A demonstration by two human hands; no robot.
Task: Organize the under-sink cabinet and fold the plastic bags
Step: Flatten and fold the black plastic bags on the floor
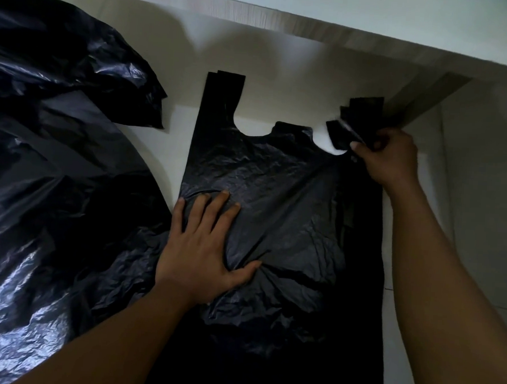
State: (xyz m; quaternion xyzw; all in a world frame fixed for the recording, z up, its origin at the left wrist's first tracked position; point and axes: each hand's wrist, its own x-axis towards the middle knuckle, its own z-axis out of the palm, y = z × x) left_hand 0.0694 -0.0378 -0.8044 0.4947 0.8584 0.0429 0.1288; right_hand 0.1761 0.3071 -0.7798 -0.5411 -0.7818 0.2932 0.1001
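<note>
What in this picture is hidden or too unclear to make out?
- Head view: the flat black bag sinks into shadow at its lower end and runs off the bottom edge.
- The right handle is motion-blurred and partly covered by the right hand gripping it.
- The left hand, pressed flat, hides the bag surface beneath.
- The crumpled black bag pile is cut by the left edge; its bags cannot be counted.

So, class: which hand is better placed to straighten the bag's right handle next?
The right hand: it pinches that handle, while the left hand presses flat on the bag.
</note>
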